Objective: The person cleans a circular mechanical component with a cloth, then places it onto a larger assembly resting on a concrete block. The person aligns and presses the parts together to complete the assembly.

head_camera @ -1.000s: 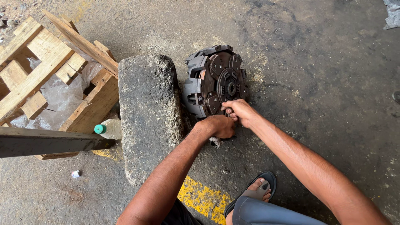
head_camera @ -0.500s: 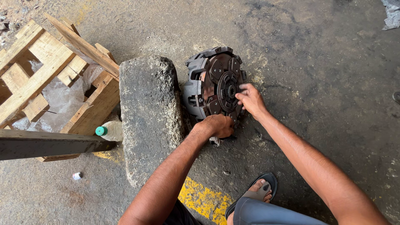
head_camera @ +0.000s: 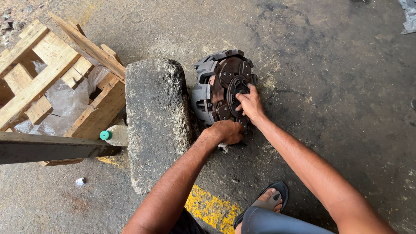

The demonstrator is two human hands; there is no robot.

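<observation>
Against the stone block [head_camera: 156, 121], the left hand [head_camera: 226, 131] grips the clutch assembly's [head_camera: 221, 89] lower edge; the right hand [head_camera: 249, 102] presses open fingers on its hub.

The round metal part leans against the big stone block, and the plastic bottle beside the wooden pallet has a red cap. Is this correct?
Not quite: the head view shows the bottle has a green cap, not red. The rest holds: the round metal part leans against the stone block, and the bottle lies beside the wooden pallet.
</observation>
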